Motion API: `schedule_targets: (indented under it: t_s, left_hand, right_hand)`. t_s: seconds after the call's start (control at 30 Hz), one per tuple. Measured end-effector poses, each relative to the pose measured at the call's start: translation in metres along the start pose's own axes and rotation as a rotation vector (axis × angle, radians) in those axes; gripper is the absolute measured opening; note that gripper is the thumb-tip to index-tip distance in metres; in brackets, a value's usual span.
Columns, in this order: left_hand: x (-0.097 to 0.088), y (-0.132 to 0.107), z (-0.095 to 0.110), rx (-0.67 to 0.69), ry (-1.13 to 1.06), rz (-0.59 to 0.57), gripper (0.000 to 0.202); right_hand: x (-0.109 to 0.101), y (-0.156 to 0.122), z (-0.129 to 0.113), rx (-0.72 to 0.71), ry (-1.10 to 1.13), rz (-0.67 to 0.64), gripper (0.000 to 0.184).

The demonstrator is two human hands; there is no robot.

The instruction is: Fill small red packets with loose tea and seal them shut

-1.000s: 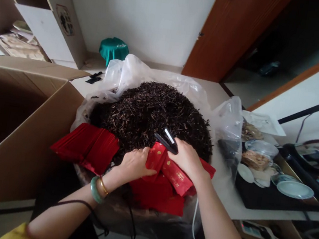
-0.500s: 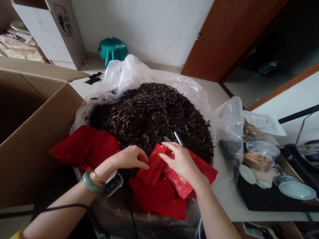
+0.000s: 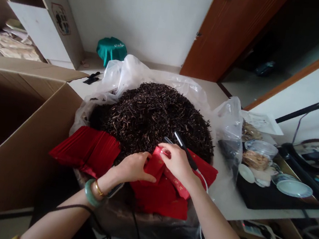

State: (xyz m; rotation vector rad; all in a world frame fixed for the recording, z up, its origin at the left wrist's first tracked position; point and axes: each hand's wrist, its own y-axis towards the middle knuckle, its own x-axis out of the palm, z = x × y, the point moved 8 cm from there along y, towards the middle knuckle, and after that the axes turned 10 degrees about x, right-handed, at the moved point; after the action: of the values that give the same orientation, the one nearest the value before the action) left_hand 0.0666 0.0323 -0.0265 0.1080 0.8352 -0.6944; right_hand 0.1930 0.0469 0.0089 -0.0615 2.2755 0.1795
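Head view: we note red pouch [image 3: 155, 165] at near edge of tea-leaf heap [image 3: 154, 111], between both hands. Left hand [image 3: 132, 168] curled, fingers pinching pouch's left side. Right hand [image 3: 176, 164] half closed, fingertips gripping pouch top. Black sealer [image 3: 183, 146] just behind right hand; contact unclear.

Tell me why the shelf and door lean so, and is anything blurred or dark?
Head view: the wide lens bows the shelf and door; soft even light on the tea; the box interior and top right corner are dark; left hand and right hand, gripping the packet, look slightly soft.
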Motion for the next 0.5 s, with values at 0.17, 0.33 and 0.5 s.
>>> schedule_targets:
  t_s: [0.17, 0.33, 0.5]
  left_hand:
    - [-0.017, -0.001, -0.001, 0.049, -0.170, 0.300, 0.033]
    - [-0.050, -0.011, 0.001, 0.310, -0.546, 0.546, 0.007]
    - [-0.071, -0.023, 0.009, 0.455, -0.558, 0.648, 0.016]
  right_hand:
    - [-0.014, -0.001, 0.003, 0.189, 0.483, 0.061, 0.027]
    - [-0.013, -0.001, 0.003, 0.327, 0.878, -0.045, 0.039]
    - [0.010, -0.002, -0.001, 0.389, 0.858, -0.264, 0.052]
